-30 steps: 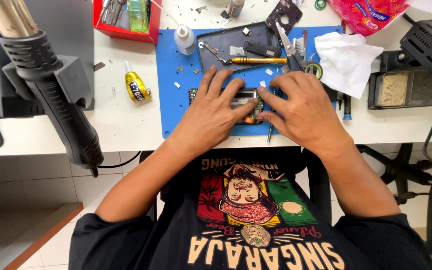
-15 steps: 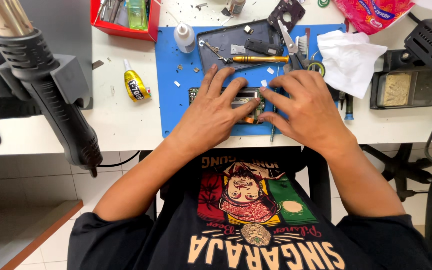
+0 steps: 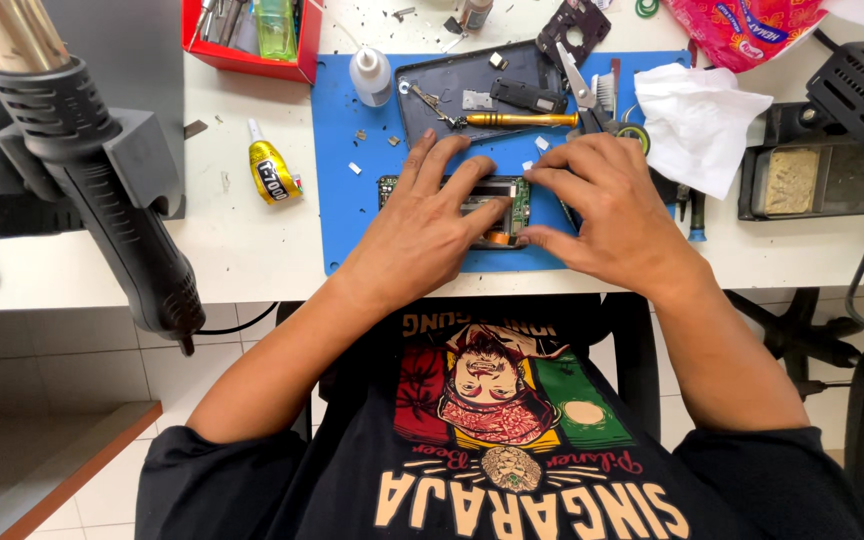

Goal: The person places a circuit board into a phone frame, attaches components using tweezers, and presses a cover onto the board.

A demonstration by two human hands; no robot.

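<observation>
Blue silicone mat (image 3: 352,215) in the middle of the white table (image 3: 252,250), and both hands are parked on the green circuit board (image 3: 497,205) that lies on the mat's near half, close to the table's front edge. Compared with a second ago not much has moved: the hands stay on the board, the left hand (image 3: 432,235) maybe slid a touch toward the right so the two sit closer. Left fingers are spread apart and laid flat over the board's left part. Right hand (image 3: 617,215) has its fingers bunched together on the board's right end, thumb tucked underneath at the near side, so it looks like a pinch on the board's edge, though I can't see the actual contact.

Containers: a red bin (image 3: 252,35) at the far edge of the table, left of the mat, with a greenish clear bottle and some metal tools standing in it. A dark phone back shell (image 3: 472,85) on the mat's far half acts like a tray, with small loose parts and a gold-handled screwdriver (image 3: 522,119) at its near rim. A black holder (image 3: 802,175) near the right edge has a tan sponge in it.

Also around: yellow glue tube (image 3: 272,172) left of the mat, white tissue (image 3: 697,120) at the mat's right corner, black hot air gun (image 3: 102,190) hanging off the left.
</observation>
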